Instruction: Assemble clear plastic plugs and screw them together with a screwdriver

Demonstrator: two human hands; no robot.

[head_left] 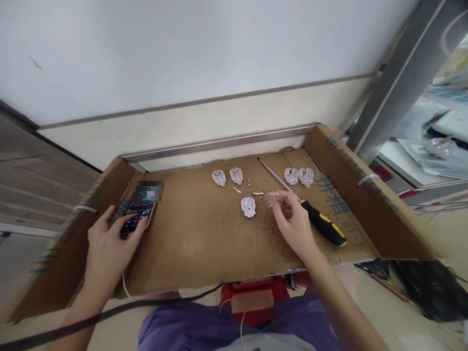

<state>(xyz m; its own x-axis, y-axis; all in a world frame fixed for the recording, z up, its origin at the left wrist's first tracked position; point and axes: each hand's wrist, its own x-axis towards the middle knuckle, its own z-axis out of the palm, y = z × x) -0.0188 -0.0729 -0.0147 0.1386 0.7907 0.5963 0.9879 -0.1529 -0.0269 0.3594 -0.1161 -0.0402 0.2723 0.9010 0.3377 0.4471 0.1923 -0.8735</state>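
Observation:
My left hand [111, 241] is at a dark phone [141, 207], which leans by the tray's left wall. Its fingers are spread, with the thumb and a fingertip touching the lower part of the lit screen. Between the thumb and fingers of my right hand [292, 219] is a clear plastic plug cover [272, 199], partly hidden by the fingers. Left of it lies a white plug base [248, 207], flat on the cardboard. Small brass pieces [258, 193] lie just behind that base. A black and yellow screwdriver [323, 223] rests beside my right hand, its shaft pointing away.
A cardboard tray [190, 243] with raised side walls sits over my lap. Two clear plugs with pins [236, 175] lie at the back middle, and two more [305, 176] at the back right. A black cable [164, 301] crosses in front. A pale wall stands behind.

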